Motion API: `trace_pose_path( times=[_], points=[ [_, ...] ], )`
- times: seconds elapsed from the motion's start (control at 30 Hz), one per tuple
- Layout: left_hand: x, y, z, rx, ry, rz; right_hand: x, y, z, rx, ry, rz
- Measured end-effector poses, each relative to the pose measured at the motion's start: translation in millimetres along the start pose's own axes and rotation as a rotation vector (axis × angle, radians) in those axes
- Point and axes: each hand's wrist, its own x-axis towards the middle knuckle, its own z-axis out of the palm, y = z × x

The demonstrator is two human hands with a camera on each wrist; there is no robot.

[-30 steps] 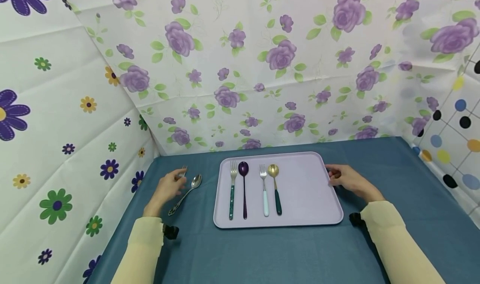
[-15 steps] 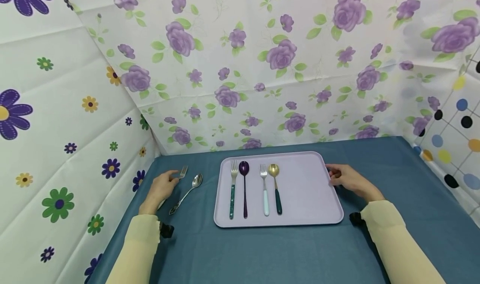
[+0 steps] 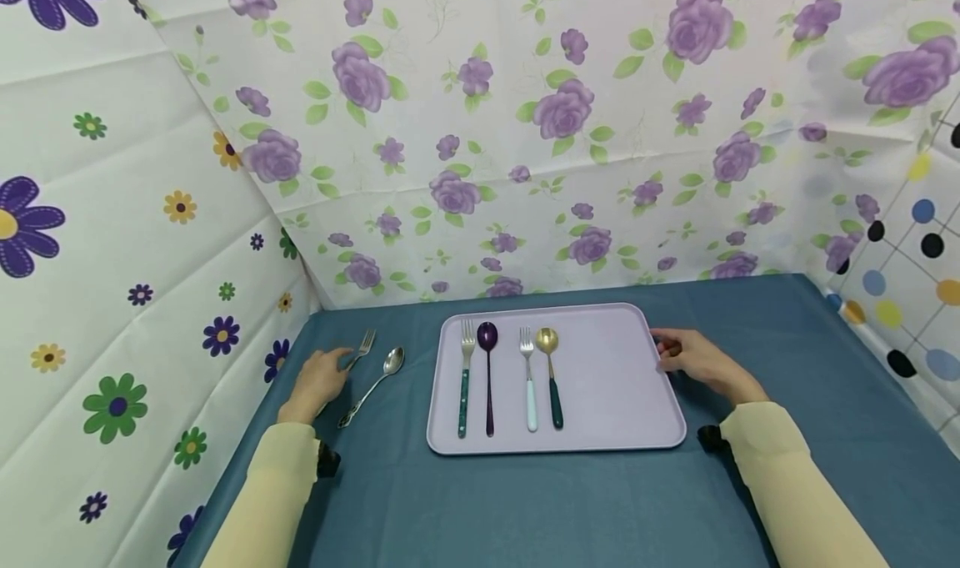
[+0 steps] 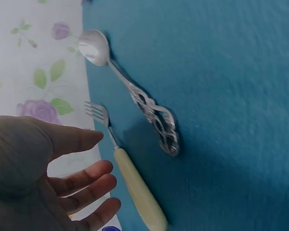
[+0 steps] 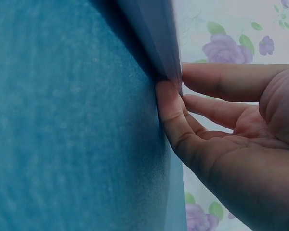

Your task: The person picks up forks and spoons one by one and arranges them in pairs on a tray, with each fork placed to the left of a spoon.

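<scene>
My left hand (image 3: pixel 315 384) hovers at the fork with a cream handle (image 4: pixel 137 185). In the left wrist view its thumb and fingers are spread beside the fork, with a gap between. To the right of that fork lies a silver spoon (image 3: pixel 391 363) with an openwork handle (image 4: pixel 156 118). My right hand (image 3: pixel 701 361) pinches the right rim of the pale lilac tray (image 3: pixel 615 384); the right wrist view shows thumb and fingers on either side of the tray edge (image 5: pixel 159 38). Part of the cream handle is hidden behind my left hand in the head view.
On the tray lie a fork with a dark green handle (image 3: pixel 463 397), a purple spoon (image 3: pixel 488 376), a fork with a mint handle (image 3: pixel 532 401) and a gold spoon with a green handle (image 3: pixel 555 397). Flowered cloth walls (image 3: pixel 510 159) bound the blue tablecloth (image 3: pixel 525 510).
My left hand has drawn back to the left and nearer to me, uncovering the fork's tines. The right hand, the tray and its cutlery stay in place.
</scene>
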Motion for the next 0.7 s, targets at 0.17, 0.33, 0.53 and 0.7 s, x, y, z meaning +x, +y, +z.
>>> trace_pose_path(
  times=[0.17,0.33,0.53,0.7],
  points=[
    [-0.2,0.0,2.2,0.033,-0.05,-0.019,0.3,-1.2,0.6,0.002,0.003,0.009],
    [-0.9,1.0,4.0,0.029,-0.085,-0.032,-1.0,-0.5,0.9,0.004,-0.001,0.011],
    [-0.4,0.1,4.9,0.041,-0.086,-0.023,-2.1,-0.9,0.1,0.005,-0.003,0.01],
    [2.6,2.6,0.9,0.082,-0.105,-0.003,-2.0,-2.9,-0.6,-0.006,0.0,0.01]
  ],
)
